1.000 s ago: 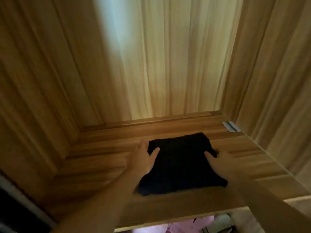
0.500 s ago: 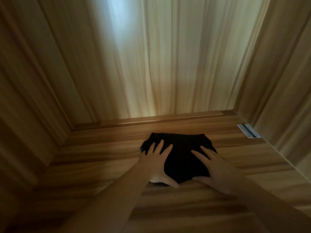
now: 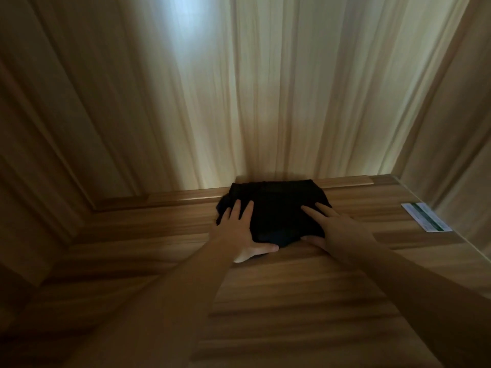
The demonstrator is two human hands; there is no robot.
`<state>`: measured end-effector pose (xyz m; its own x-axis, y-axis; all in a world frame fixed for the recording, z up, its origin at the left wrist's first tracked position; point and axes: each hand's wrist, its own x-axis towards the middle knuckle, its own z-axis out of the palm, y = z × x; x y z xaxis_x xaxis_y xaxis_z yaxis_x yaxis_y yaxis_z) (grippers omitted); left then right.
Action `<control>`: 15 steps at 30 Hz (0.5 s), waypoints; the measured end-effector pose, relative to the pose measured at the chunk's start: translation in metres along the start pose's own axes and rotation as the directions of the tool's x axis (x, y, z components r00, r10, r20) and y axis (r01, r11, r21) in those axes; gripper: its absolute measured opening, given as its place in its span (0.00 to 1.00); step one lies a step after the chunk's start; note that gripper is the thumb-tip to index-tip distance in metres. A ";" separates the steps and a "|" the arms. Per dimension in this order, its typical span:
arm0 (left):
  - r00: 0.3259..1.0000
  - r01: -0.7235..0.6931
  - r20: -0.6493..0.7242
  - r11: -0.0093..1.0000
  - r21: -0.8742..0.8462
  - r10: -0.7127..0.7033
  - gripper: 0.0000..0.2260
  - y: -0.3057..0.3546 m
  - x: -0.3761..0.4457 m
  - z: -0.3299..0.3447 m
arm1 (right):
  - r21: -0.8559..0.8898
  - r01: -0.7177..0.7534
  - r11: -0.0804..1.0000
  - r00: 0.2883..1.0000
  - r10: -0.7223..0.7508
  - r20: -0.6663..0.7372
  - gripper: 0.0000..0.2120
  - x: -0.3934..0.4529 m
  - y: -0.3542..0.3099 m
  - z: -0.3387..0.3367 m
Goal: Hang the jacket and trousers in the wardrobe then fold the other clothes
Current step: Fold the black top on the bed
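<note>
A folded black garment [image 3: 279,205] lies on the wooden wardrobe shelf [image 3: 292,288], its far edge against the back panel. My left hand [image 3: 237,232] rests flat on the garment's left side, fingers straight and thumb along its near edge. On the right side lies my right hand [image 3: 337,229], fingers spread and straight, thumb at the near edge. Both forearms reach in from the bottom of the view. No jacket or trousers show here.
The wardrobe's back panel [image 3: 265,102] rises right behind the garment, with side walls close on the left [image 3: 53,128] and right [image 3: 451,128]. A white label [image 3: 426,217] is stuck on the shelf at the right wall.
Both hands have pushed the folded black garment deeper along the shelf, from the shelf's middle to the back panel. The view has moved further into the wardrobe.
</note>
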<state>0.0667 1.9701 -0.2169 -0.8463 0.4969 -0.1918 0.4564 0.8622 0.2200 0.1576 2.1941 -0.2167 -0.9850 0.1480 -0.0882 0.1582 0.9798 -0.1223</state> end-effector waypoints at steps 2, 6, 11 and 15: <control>1.000 0.001 -0.006 1.000 0.014 -0.001 0.54 0.003 -0.003 -0.003 | 0.032 -0.022 0.999 0.999 0.021 0.024 0.39 -0.005 -0.001 -0.002; 0.990 -0.019 -0.142 1.000 0.024 0.022 0.48 0.017 -0.021 0.001 | 0.116 -0.045 0.992 0.997 0.052 -0.058 0.40 -0.039 -0.004 -0.013; 0.982 -0.102 -0.149 0.989 0.107 0.117 0.40 0.050 -0.058 -0.005 | 0.172 -0.117 0.978 0.978 0.144 -0.151 0.37 -0.105 -0.005 -0.038; 0.964 -0.231 -0.120 0.970 0.074 0.239 0.37 0.081 -0.109 -0.022 | 0.196 -0.220 0.956 0.945 0.259 -0.200 0.36 -0.179 -0.012 -0.064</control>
<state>0.1901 1.9831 -0.1571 -0.7394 0.6731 -0.0179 0.6588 0.7287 0.1872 0.3274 2.1651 -0.1360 -0.9036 0.4204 0.0827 0.3815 0.8774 -0.2910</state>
